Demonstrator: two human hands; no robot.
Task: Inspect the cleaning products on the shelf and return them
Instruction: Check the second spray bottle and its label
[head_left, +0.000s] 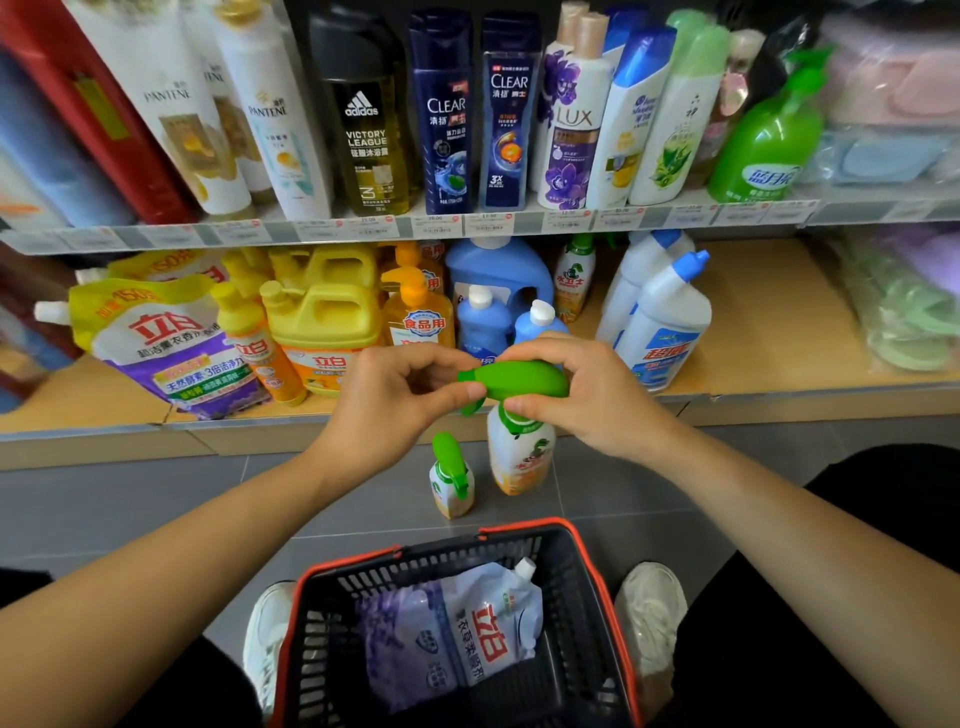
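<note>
While both hands work at its top, the spray bottle (521, 451) hangs at the centre of the frame, off the floor (156, 499) and just in front of the lower shelf (769, 332). The right hand (584, 389) carries it: its fingers curl over the back of the green head (514, 379), with the thumb pressed underneath. The left hand (395, 395) pinches the nozzle end of that head between thumb and forefinger. Whether it is turning the nozzle or only feeling it cannot be told.

This looks like the inspecting step, with the return not yet begun. A second bottle (451, 483) of the same kind stands upright on the floor just below and left of the held one. It seems to be waiting its turn or already checked. A third one (574, 275) of that kind stands on the shelf, above the hands, between the blue jugs (498, 275) and the white cleaners (660, 317).

The likely next move is to let go of the nozzle and lift the bottle forward to the bare spot beside its twin. That calls for keeping it upright and clearing the shelf lip. The caps of the small blue bottles (540, 322) just behind the hands must also be missed, since a knock there could topple them.

At the bottom of the frame the basket (592, 561) holds a pouch (467, 629), which plays no part in this step.
</note>
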